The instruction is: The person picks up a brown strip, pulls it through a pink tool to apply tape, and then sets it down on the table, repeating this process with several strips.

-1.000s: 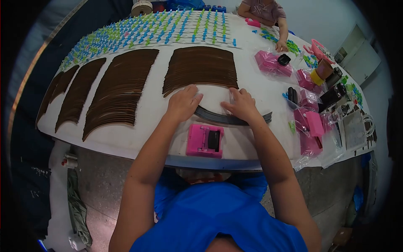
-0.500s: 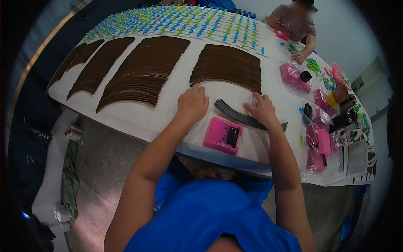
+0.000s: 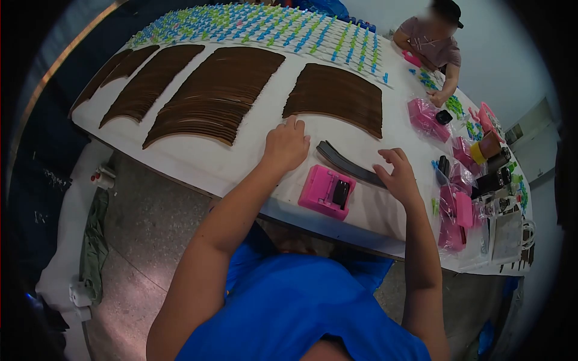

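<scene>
My left hand [image 3: 288, 144] is at the near left corner of a fanned stack of thin brown strips [image 3: 335, 96]. Its fingertips reach the stack's edge or lie just short of it; the thumb stands apart and nothing shows in the hand. A dark grey curved strip stack [image 3: 350, 168] lies on the table between my hands. My right hand [image 3: 398, 175] hovers by its right end, fingers and thumb spread, covering that end. Just in front is a pink device [image 3: 323, 191] with a black roller-like part.
More brown strip stacks [image 3: 214, 93] lie to the left on the white table [image 3: 259, 157]. Rows of blue and green clips [image 3: 271, 30] fill the far side. Pink boxes [image 3: 426, 120], bags and black parts crowd the right. A co-worker [image 3: 435, 45] sits at the far right.
My right hand has pulled back from the brown stack's right corner toward me, fingers spreading. My left hand stays near the left corner. The whole view has shifted slightly.
</scene>
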`<state>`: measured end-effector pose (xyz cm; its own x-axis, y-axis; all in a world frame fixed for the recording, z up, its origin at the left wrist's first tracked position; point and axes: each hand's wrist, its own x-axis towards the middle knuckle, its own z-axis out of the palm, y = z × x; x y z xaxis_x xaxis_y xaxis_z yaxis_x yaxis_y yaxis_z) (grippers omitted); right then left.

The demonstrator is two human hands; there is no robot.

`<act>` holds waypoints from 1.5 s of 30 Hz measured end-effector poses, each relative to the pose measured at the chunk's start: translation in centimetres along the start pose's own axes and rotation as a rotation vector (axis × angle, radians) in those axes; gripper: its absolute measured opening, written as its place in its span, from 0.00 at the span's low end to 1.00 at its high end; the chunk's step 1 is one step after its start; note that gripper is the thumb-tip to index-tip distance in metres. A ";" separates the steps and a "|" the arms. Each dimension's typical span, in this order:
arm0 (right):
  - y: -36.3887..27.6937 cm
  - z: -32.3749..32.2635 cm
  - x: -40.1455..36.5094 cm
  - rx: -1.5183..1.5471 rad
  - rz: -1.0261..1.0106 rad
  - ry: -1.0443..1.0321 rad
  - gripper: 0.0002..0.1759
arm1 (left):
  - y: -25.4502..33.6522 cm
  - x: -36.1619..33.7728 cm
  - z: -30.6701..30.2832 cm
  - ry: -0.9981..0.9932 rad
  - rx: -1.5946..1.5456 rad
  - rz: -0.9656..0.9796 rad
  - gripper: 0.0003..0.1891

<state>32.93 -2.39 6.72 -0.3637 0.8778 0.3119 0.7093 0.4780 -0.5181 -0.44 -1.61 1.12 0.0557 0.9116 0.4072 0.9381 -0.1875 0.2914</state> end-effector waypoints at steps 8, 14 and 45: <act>-0.1 -1.0 -5.5 -0.155 -0.189 0.014 0.12 | -0.2 0.1 0.1 0.024 -0.030 -0.027 0.19; 0.8 0.0 -6.2 -0.229 -0.216 0.145 0.09 | -0.2 0.1 -0.1 0.000 -0.063 -0.053 0.19; -8.3 -2.7 -4.7 0.134 -0.128 0.082 0.07 | 9.1 -1.3 -12.9 -0.012 -0.083 0.719 0.01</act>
<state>30.39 -10.52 11.72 -0.3910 0.8068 0.4430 0.5722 0.5901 -0.5696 3.64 -9.26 14.38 0.6537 0.5559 0.5134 0.6387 -0.7692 0.0196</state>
